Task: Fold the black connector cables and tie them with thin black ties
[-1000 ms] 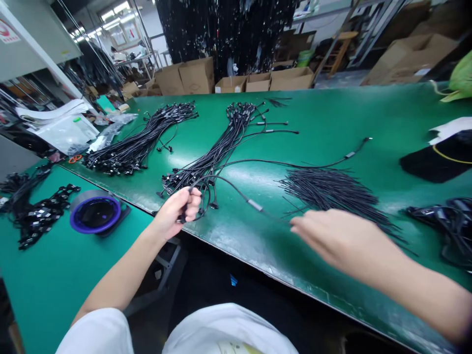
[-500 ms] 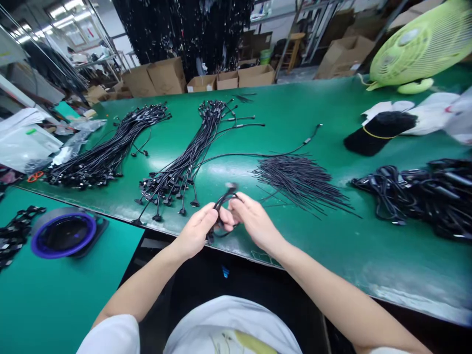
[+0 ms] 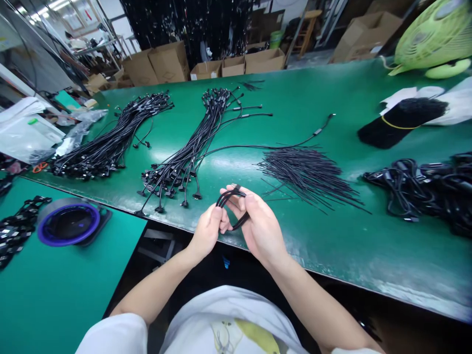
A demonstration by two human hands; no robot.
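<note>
Between my two hands, above the near edge of the green table, is a black cable (image 3: 240,222) bent into a loop of a few turns. My left hand (image 3: 208,228) pinches the loop's left side, thumb on top. My right hand (image 3: 263,223) grips its right side, with the thumb pressed on the turns and the fingers behind. A connector end (image 3: 235,187) shows at the top of the loop. Just beyond lie a bundle of straight black cables (image 3: 195,142) with plugs and a fanned pile of thin black ties (image 3: 306,174).
Another cable bundle (image 3: 114,132) lies to the left. Coiled cables (image 3: 424,189), a banded black bundle (image 3: 401,123) and a green fan (image 3: 435,39) are on the right. A purple-rimmed round container (image 3: 68,223) stands on the lower left table. Cardboard boxes (image 3: 167,61) stand behind.
The loop has become tidier and rounder, its turns lying together. My right hand has turned, its palm now more to the left. The view has shifted slightly.
</note>
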